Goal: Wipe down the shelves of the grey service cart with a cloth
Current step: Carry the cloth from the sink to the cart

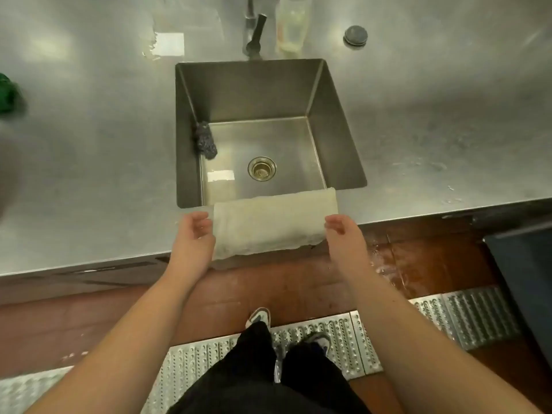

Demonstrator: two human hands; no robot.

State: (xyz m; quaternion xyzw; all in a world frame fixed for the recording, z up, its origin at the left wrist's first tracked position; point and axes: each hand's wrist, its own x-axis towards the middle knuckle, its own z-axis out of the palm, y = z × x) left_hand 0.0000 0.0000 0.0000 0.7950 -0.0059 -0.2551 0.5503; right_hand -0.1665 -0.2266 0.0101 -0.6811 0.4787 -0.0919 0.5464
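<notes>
I stand at a steel counter (pixel 89 174) whose front edge runs across the middle of the frame, slanting up toward the right, with brown floor (pixel 283 288) and a strip of perforated metal grating (pixel 328 339) below it. The square sink (pixel 337 138) is sunk into the counter at the centre; its near rim lies just beyond my fingers. The pale cloth (pixel 271 224) is folded into a wide band and draped over the strip of counter between the sink's near rim and the counter's front edge, its far fold reaching slightly over the rim and its ragged near edge hanging a little past the counter's lip. My left hand (pixel 195 234) is at the cloth's left end, fingers loosely curled and touching that end; I cannot tell whether they truly pinch it. My right hand (pixel 342 231) is at the cloth's right end in the same loosely curled way, fingertips right at the edge, and again the grip is unclear. Both forearms come up from the bottom corners of the frame, leaving the cloth stretched between them. Inside the sink, a dark scouring pad (pixel 206 140) leans in the left corner and the drain (pixel 262 168) sits near the middle of the floor. Beyond the sink, at the top of the frame, stand the tap (pixel 254 34) and a clear bottle (pixel 291 25). Bare counter spreads wide to left and right of the sink. A dark bin (pixel 525 279) stands at the right edge.
</notes>
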